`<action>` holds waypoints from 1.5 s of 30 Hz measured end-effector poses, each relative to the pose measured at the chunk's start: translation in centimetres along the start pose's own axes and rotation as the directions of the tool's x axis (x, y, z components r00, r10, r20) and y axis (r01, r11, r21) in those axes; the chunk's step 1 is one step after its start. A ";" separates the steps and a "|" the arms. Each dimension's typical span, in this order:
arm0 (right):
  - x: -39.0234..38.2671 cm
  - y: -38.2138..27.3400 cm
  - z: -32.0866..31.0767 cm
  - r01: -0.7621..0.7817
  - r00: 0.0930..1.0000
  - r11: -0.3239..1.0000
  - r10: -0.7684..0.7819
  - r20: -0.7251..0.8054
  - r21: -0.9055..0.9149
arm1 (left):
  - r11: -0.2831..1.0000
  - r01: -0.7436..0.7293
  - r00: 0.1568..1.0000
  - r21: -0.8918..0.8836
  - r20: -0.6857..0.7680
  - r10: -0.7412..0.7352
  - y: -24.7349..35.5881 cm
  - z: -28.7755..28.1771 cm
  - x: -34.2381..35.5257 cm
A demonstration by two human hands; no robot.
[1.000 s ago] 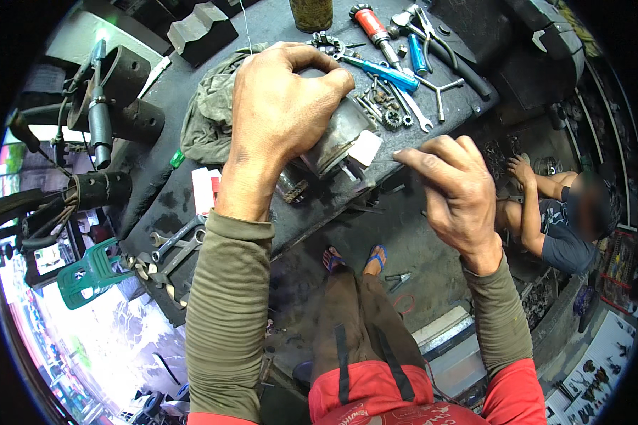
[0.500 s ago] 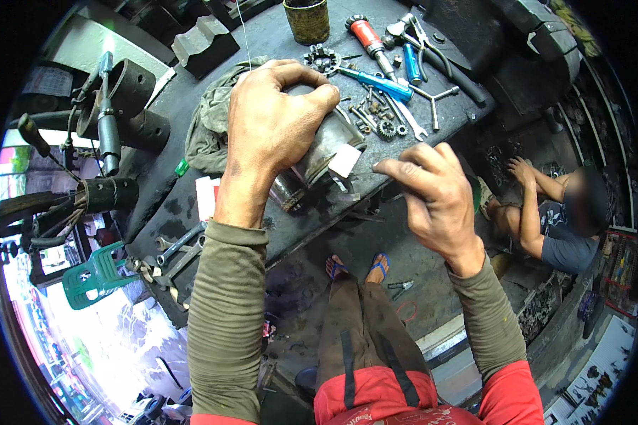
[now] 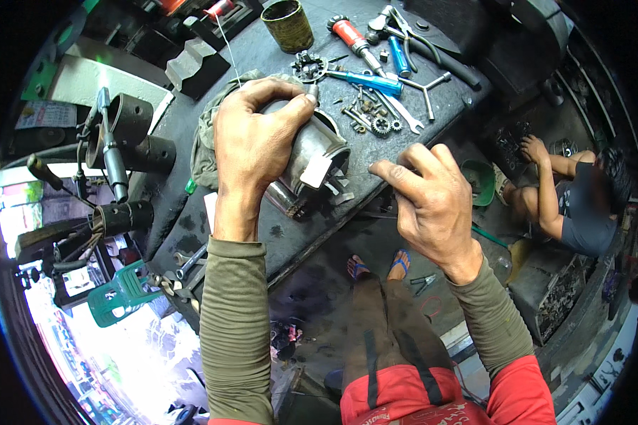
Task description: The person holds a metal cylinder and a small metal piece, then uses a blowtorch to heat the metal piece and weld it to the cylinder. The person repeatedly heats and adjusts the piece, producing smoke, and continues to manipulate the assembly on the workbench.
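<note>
the right hand (image 3: 436, 205) hangs curled, any grip unclear; the left hand (image 3: 252, 138) curls over a metal cylinder (image 3: 313, 146) on the tabletop (image 3: 367, 147), its hold hidden. farther, a grimy can (image 3: 288, 30) stands upright, contents unclear.

The person's left hand (image 3: 259, 131) is curled over a cylindrical metal housing (image 3: 319, 150); its grasp is hidden from here. The right hand (image 3: 436, 202) is raised near the edge of the workbench (image 3: 365, 146), fingers bent; whether it pinches anything cannot be told. A thin pale line (image 3: 229, 48) descends from a red spool (image 3: 220, 8) toward the left hand. An open-end wrench (image 3: 407, 116) and toothed gear (image 3: 381, 127) lie beyond the housing, to its right. A co-worker (image 3: 581, 212) sits low at the right.
</note>
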State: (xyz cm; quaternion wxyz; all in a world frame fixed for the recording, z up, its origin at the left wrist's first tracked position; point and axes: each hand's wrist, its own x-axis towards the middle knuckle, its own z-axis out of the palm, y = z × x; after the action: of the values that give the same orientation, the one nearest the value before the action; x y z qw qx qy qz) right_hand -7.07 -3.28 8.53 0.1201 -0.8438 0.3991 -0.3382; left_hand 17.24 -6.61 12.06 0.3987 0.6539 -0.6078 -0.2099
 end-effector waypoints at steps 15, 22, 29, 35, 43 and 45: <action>-1.5 0.1 -0.7 -0.091 0.987 0.996 0.092 -0.131 0.013 | 1.000 0.011 1.000 -0.024 0.008 -0.011 0.0 0.0 0.1; -0.6 -0.1 -0.6 -0.034 0.999 0.999 0.034 0.013 -0.010 | 0.994 0.069 0.997 -0.087 0.028 -0.067 0.1 0.0 0.0; 0.5 -0.3 -1.0 0.020 1.000 0.999 -0.020 -0.009 -0.041 | 0.991 0.071 0.997 -0.111 0.009 -0.071 0.4 0.3 0.0; 1.0 -0.5 -0.7 0.050 0.998 0.998 -0.049 0.039 -0.032 | 0.997 0.045 0.999 0.063 -0.020 -0.044 0.2 0.3 0.1; 1.6 -1.1 -1.2 0.143 0.986 0.984 -0.131 0.107 -0.110 | 0.992 0.107 0.994 0.073 -0.021 -0.105 0.5 0.5 0.2; 1.9 -1.2 -1.9 0.179 0.983 0.973 -0.170 0.070 -0.143 | 0.984 0.153 0.988 0.085 -0.029 -0.152 0.6 0.4 0.2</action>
State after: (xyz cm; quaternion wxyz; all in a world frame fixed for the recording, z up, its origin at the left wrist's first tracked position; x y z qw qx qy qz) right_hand -6.75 -3.75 11.41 0.0378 -0.8914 0.3441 -0.2926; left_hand 16.62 -6.90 12.29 0.3593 0.7176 -0.5601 -0.2057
